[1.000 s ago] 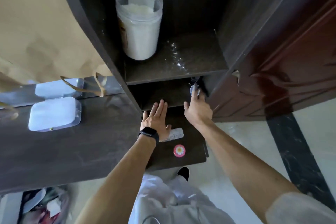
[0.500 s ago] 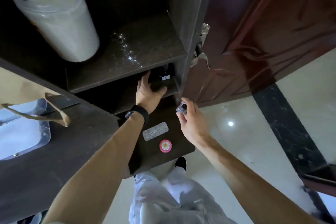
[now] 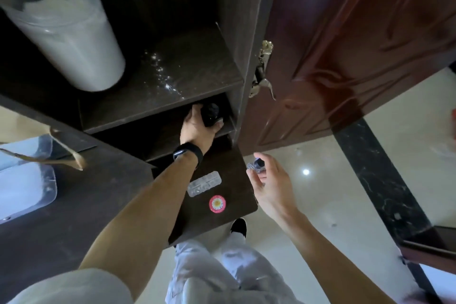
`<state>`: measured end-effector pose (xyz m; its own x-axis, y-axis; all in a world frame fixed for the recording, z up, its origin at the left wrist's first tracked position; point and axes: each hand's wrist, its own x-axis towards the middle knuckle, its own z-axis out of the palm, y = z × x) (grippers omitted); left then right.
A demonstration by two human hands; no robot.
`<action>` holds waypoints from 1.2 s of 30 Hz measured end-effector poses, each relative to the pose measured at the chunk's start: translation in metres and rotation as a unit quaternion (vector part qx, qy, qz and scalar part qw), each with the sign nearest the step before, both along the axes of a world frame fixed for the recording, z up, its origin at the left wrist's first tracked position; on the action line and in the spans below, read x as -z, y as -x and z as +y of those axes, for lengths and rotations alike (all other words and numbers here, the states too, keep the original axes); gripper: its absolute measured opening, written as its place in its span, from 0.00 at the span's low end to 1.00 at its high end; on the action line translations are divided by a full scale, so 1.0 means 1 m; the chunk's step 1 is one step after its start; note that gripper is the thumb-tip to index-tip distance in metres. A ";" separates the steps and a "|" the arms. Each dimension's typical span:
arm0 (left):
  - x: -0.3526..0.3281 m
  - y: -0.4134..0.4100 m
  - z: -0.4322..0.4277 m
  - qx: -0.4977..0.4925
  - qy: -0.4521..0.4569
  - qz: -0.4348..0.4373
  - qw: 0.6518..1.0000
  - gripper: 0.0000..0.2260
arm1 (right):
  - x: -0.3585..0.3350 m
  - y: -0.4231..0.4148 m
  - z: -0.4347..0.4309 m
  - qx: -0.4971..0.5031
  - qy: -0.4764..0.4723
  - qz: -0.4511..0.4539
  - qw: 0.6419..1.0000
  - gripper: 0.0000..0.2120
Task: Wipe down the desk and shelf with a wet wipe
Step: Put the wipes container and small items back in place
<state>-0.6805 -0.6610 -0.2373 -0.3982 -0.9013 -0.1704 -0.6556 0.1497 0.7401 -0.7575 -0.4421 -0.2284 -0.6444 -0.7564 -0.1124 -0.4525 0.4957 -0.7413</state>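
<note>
Left hand, fingers spread on a black rounded object half a second ago, now curls round it inside the lower compartment of the dark wooden shelf. Right hand pinches a small clear bottle with a dark cap just off the corner of the dark wooden desk.

- Upper shelf board: tall clear plastic jar of white powder, with wet speckles beside it.
- Desk, left: clear lidded box, white contents.
- Right of the shelf: red-brown panelled door.

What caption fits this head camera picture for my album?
The left hand grips a dark object in the lower shelf; right hand holds a small clear item.
</note>
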 end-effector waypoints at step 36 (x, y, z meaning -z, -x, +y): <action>0.071 -0.370 0.067 -0.014 0.191 -0.153 0.969 0.21 | 0.074 -0.236 -0.125 -0.292 -0.066 0.212 0.930 0.26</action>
